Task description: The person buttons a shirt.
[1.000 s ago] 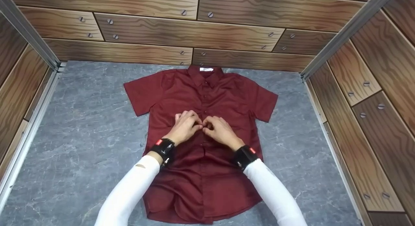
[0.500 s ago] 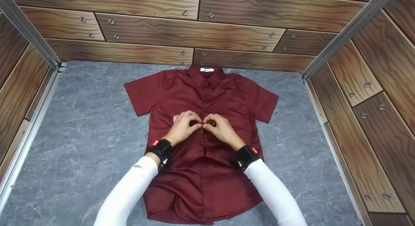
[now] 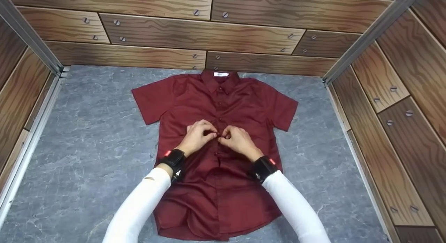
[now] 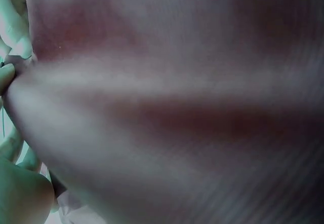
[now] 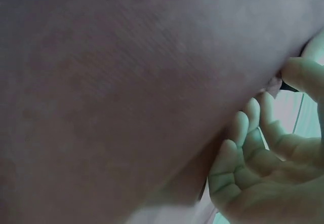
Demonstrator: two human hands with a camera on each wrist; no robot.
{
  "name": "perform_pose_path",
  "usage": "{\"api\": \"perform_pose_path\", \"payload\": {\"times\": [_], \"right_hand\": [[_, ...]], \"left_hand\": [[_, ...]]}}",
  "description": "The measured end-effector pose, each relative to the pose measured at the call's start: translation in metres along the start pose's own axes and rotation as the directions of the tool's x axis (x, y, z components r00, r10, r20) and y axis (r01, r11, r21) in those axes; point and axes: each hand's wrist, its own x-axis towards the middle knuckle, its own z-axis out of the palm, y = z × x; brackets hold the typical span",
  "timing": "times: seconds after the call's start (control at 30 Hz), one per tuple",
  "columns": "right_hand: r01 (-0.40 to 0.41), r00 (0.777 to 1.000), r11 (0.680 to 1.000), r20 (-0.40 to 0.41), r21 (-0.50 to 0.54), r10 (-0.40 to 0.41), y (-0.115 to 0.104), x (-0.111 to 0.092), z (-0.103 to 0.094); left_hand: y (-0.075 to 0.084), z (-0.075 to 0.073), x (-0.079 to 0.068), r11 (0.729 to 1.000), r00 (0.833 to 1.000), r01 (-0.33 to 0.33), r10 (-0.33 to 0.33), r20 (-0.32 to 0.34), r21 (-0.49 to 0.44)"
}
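Note:
A dark red short-sleeved button-up shirt point(image 3: 247, 204) lies front side up, collar away from me. My left hand point(image 3: 198, 136) pinches the left side of its front placket between thumb and forefinger, about mid-chest. Right beside it, my right hand point(image 3: 239, 140) pinches the placket from the other side. The two sets of fingertips almost meet over a small button. In the right wrist view, the thumb and forefinger of my right hand point(image 5: 273, 153) hold the cloth edge while its other fingers curl loosely. Shirt cloth point(image 4: 177, 107) fills most of the left wrist view.
The shirt lies on a grey marbled surface point(image 3: 97, 159). Wood-patterned panels point(image 3: 167, 33) rise at the back and both sides, with metal rails along the corners. Black bands point(image 3: 264, 169) circle both wrists, below white sleeves.
Both hands stay at the same spot on the placket. The right thumb and forefinger, rounded half a second ago, have drawn closer together, and that hand has shifted slightly down.

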Motion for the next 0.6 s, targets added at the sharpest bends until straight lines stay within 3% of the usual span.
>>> {"api": "perform_pose_path", "payload": {"times": [0.37,0.6], "right_hand": [[-0.031,0.998,0.992,0.062,0.122,0.023,0.0084,0.0014,-0.0072],[-0.025,0.997,0.969,0.08,0.247,0.005,0.0096,0.0003,-0.0103]], "left_hand": [[-0.0008,0.0012,0.0012,1.0,0.999,-0.004,0.003,0.048,0.026],[0.0042,-0.0005,0.0024,0.998,0.995,0.062,-0.064,0.08,0.023]]}}
